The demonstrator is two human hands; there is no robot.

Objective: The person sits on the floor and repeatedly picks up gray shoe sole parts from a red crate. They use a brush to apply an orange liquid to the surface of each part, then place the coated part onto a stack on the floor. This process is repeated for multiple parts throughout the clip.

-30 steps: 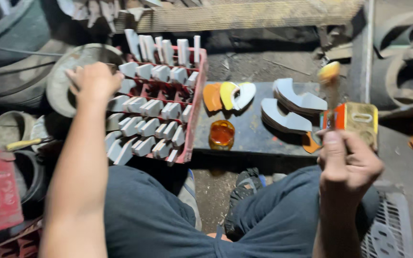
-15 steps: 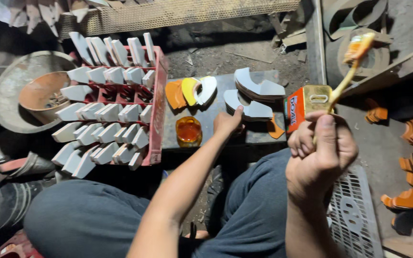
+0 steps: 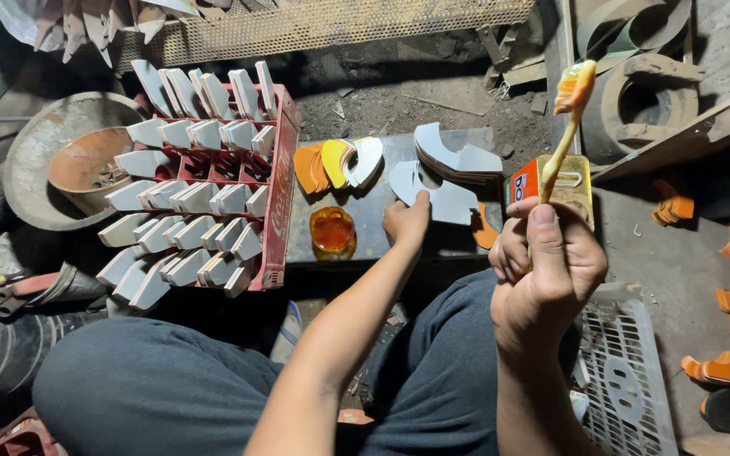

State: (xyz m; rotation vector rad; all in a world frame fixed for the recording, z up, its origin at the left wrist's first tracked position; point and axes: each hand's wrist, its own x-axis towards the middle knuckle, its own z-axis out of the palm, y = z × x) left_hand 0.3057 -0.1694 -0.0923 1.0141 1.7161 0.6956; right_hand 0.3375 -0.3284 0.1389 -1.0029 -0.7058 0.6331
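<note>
We are looking down at our left hand [image 3: 405, 221], which is reaching out over the dark surface [image 3: 373, 226] and pinching the near edge of a grey curved sole piece [image 3: 443, 199] lying flat there, just in front of a small stack of similar grey pieces [image 3: 458, 156]. Our right hand [image 3: 544, 268] is clenching the handle of a brush [image 3: 569, 118], holding it upright with its orange, glue-laden bristles up in the air above an open orange tin [image 3: 551, 184] sitting at the right end of the surface. A little glass of amber liquid [image 3: 332, 231] is standing near the left hand, with orange, yellow and white curved pieces [image 3: 338, 164] fanned out behind it. To the left, a red crate [image 3: 279, 181] is holding rows of grey pieces on end.
</note>
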